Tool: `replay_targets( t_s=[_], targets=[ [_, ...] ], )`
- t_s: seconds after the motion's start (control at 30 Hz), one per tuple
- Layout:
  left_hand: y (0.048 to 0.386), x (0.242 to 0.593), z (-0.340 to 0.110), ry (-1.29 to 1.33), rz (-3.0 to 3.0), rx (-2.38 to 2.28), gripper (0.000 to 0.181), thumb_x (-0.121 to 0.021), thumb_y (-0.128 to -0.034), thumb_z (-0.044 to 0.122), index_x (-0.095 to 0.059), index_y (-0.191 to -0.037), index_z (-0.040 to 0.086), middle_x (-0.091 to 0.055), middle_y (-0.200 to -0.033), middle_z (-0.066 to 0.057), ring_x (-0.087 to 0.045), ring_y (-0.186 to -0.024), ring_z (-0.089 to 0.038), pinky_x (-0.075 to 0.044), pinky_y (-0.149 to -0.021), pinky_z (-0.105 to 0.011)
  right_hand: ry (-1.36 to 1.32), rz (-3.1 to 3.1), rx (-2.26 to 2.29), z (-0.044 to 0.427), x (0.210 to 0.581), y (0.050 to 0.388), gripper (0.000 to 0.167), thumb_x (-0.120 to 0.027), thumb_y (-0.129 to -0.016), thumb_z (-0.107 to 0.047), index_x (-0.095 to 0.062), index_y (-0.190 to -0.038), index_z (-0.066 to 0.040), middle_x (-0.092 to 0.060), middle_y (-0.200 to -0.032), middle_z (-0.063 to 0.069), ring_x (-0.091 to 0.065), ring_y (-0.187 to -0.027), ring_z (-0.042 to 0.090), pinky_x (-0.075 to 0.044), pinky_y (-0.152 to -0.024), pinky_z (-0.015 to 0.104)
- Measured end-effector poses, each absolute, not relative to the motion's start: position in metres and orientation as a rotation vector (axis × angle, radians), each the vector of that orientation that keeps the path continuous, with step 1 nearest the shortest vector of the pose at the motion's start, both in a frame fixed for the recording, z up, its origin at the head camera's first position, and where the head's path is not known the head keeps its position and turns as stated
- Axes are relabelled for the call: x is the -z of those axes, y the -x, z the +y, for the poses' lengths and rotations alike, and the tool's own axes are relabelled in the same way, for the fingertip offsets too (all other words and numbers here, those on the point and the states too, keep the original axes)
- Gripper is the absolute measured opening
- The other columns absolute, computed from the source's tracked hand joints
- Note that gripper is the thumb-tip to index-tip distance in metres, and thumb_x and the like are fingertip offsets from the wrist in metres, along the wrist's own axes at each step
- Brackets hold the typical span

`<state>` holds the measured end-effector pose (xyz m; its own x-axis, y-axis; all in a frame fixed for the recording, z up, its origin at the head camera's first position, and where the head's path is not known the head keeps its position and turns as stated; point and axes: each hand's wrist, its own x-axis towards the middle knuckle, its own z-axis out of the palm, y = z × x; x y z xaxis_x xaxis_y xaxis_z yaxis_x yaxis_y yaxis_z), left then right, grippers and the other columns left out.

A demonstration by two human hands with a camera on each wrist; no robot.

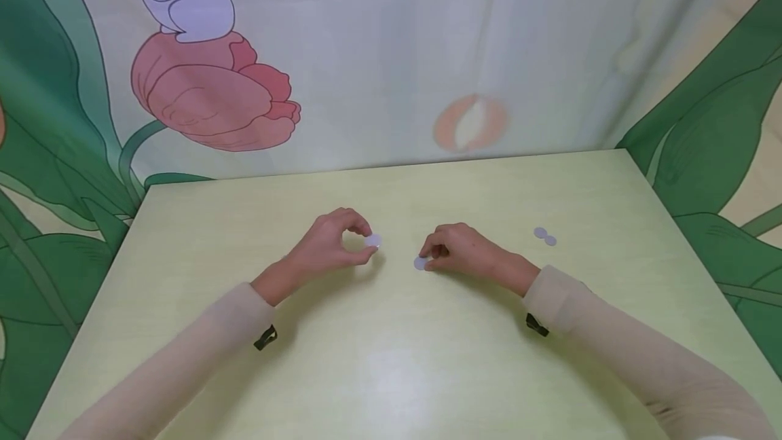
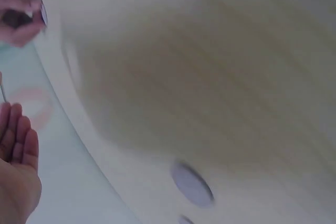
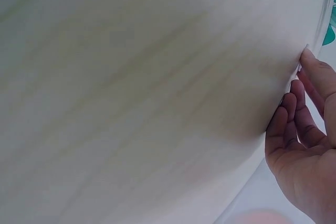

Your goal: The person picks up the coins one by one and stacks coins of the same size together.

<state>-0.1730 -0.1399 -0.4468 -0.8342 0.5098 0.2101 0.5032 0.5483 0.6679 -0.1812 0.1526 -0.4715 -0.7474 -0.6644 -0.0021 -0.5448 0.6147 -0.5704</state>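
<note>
My left hand [image 1: 326, 240] pinches a small pale lilac disc [image 1: 373, 241] between thumb and a finger, above the middle of the table. To its right, my right hand [image 1: 461, 250] pinches a second such disc [image 1: 420, 263], low over or on the tabletop; I cannot tell which. The two held discs are apart. In the left wrist view, my left hand [image 2: 20, 166] shows at the lower left, its disc nearly edge-on and largely out of frame. My right hand [image 3: 304, 145] appears at the right edge of its wrist view, most of its disc hidden.
Two more lilac discs [image 1: 540, 232] lie side by side on the pale wooden table [image 1: 391, 331], right of my right hand. A blurred disc [image 2: 192, 184] lies on the table in the left wrist view, with part of another below it. A printed curtain [image 1: 379, 53] hangs behind.
</note>
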Motion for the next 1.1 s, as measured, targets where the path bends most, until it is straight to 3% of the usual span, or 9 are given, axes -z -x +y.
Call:
replay_targets(
  t_s=[0.3, 0.63, 1.1],
  targets=[
    [0.154, 0.447, -0.094, -0.823, 2.809, -0.994, 0.023, -0.081, -0.0833, 0.025, -0.071, -0.093, 0.007, -0.069, -0.095, -0.004, -0.063, -0.095, -0.024, -0.053, -0.086, -0.036, 1.029, 2.645, 0.784, 0.153, 0.474, 0.183, 0.015, -0.080, -0.090, -0.018, -0.075, -0.103, -0.012, -0.058, -0.080, -0.006, -0.051, -0.073, 0.010, -0.046, -0.070, 0.024],
    [0.160, 0.457, -0.067, -0.793, 2.806, -0.832, 0.020, -0.081, -0.0835, 0.020, -0.071, -0.089, 0.003, -0.068, -0.088, -0.004, -0.057, -0.084, -0.018, -0.050, -0.073, -0.028, 1.054, 2.657, 0.788, 0.154, 0.475, 0.182, 0.014, -0.080, -0.089, -0.015, -0.070, -0.098, -0.009, -0.060, -0.083, -0.005, -0.053, -0.075, 0.009, -0.047, -0.071, 0.023],
    [0.168, 0.473, -0.057, -0.838, 2.773, -0.825, 0.023, -0.082, -0.0868, 0.023, -0.073, -0.092, 0.002, -0.063, -0.081, -0.003, -0.052, -0.080, -0.017, -0.047, -0.072, -0.027, 1.040, 2.654, 0.795, 0.154, 0.474, 0.185, 0.010, -0.078, -0.091, -0.014, -0.071, -0.096, -0.008, -0.062, -0.084, -0.004, -0.055, -0.078, 0.011, -0.049, -0.074, 0.024]
  ],
)
